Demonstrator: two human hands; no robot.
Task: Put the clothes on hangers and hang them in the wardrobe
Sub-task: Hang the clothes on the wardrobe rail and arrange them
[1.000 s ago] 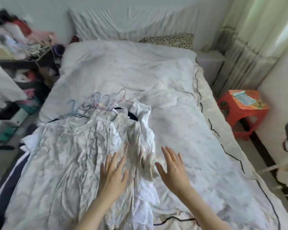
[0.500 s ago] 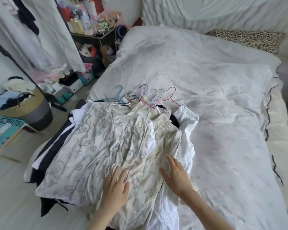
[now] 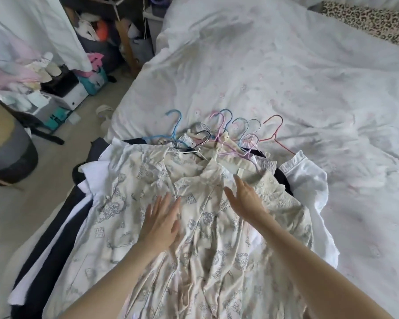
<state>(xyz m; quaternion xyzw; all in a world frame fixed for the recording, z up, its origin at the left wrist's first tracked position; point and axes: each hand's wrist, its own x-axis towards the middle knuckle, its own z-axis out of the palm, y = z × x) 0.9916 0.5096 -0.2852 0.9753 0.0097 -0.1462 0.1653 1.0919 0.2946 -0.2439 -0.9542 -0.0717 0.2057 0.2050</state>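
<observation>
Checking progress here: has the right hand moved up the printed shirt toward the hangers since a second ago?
Yes. The right hand has moved up the printed shirt from near its hem to just below the collar, closer to the hangers.

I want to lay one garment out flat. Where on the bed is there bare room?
Free: the white duvet right of the white shirt and beyond the hanger hooks, up to the leopard-print pillow. Crowded: the clothes pile under both hands and the floor left of the bed.
</observation>
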